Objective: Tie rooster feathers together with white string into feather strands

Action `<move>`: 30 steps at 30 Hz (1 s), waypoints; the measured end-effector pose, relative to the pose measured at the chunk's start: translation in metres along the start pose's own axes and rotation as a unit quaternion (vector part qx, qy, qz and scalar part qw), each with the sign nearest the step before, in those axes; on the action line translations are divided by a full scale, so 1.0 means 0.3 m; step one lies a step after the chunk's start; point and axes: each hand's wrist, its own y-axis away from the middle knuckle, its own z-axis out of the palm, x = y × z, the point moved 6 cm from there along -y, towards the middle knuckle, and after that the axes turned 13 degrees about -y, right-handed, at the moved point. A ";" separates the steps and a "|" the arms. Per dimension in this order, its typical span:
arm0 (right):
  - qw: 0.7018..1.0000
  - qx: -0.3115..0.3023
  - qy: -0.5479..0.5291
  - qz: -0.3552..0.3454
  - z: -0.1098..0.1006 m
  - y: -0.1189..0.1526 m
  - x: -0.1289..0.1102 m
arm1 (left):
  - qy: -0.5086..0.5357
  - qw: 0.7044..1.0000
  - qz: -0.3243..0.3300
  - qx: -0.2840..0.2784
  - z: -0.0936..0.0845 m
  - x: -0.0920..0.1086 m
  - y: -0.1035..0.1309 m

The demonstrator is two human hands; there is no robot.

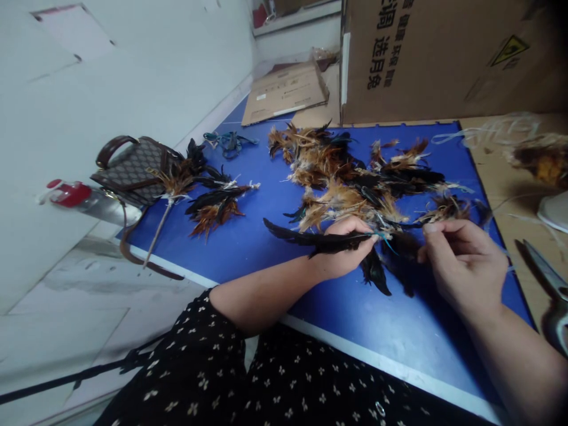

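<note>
the right hand (470, 266), right of centre, has thumb and finger pressed together, on what i cannot tell; the left hand (344, 254), centre, pinches black feathers (306, 238) with a blue tie (385, 239), seemingly unfinished. beyond, more feathers (323, 165) lie piled; one bunch (217, 204) sits apart, left.

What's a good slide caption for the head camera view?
Left hand grips black feathers beside the right hand, brown feather piles behind on a blue surface.

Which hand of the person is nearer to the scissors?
The right. The right hand is to the left of the scissors, not touching them; the left hand is farther left, holding black feathers.
</note>
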 end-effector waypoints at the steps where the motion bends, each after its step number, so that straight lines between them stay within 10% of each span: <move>1: 1.000 -0.010 0.009 -0.023 0.006 0.002 -0.010 | -0.009 1.000 0.016 0.009 -0.001 0.001 0.000; 8: 0.969 -0.166 0.091 -0.160 0.100 0.031 -0.015 | -0.021 0.999 0.046 0.013 0.012 0.009 0.013; 18: 0.939 -0.211 0.196 -0.188 0.120 0.049 -0.018 | -0.058 0.994 0.085 -0.040 0.034 0.012 0.037; 30: 0.896 -0.228 0.295 -0.242 0.125 0.061 -0.023 | -0.047 0.986 -0.019 -0.157 0.090 -0.040 0.022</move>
